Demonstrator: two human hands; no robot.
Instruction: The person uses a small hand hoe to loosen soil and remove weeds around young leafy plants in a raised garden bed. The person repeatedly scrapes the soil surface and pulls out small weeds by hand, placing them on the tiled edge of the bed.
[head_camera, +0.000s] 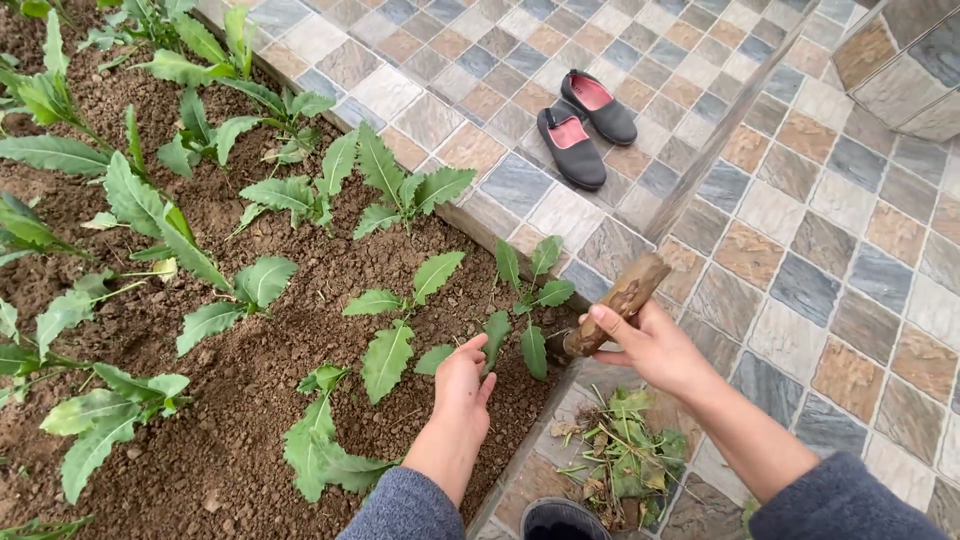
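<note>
Right hand (650, 345) is clenched around a rough brown wooden tool handle (622, 300), left hand (462, 385) flat and released on the brown garden soil (250, 400) by 1 green leafy seedling (527, 300).

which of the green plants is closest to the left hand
The small plant at the bed's corner by the tiled edge. Its lowest leaves lie right beside the left hand; the other plants stand farther into the soil.

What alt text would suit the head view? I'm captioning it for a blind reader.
Seen from above, a person's left hand presses into the brown soil of a garden bed among leafy green seedlings, while the right hand grips a wooden tool handle. Pulled weeds and dark slip-on shoes lie on the tiled paving.
</note>
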